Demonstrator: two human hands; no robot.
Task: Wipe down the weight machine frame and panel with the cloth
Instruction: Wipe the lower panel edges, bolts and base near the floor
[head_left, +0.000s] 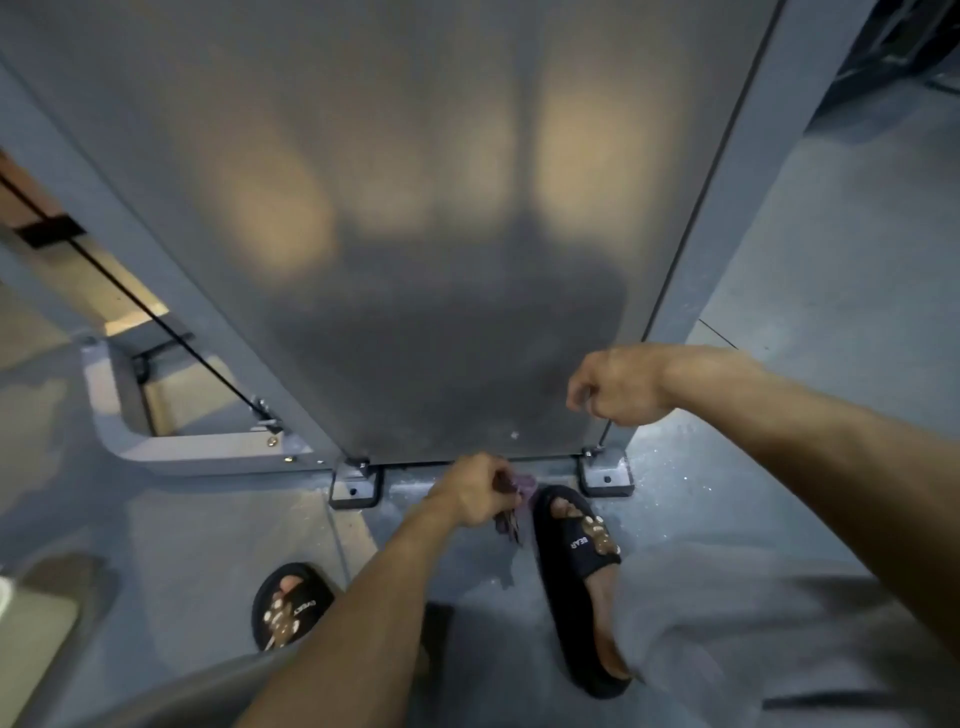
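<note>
The weight machine's frosted grey panel (415, 234) fills the upper middle of the view, between two grey frame posts (727, 218). My left hand (475, 491) is low at the panel's bottom edge and grips a crumpled purple cloth (514, 506) close to the floor. My right hand (618, 387) is at the panel's lower right corner with its fingers curled against the right post's edge. What those fingers hold is hidden.
Two black foot brackets (356, 488) bolt the frame to the grey floor. A curved grey frame bar (171, 447) and a black cable (171, 322) lie to the left. My feet in black slippers (576, 545) stand just in front of the panel.
</note>
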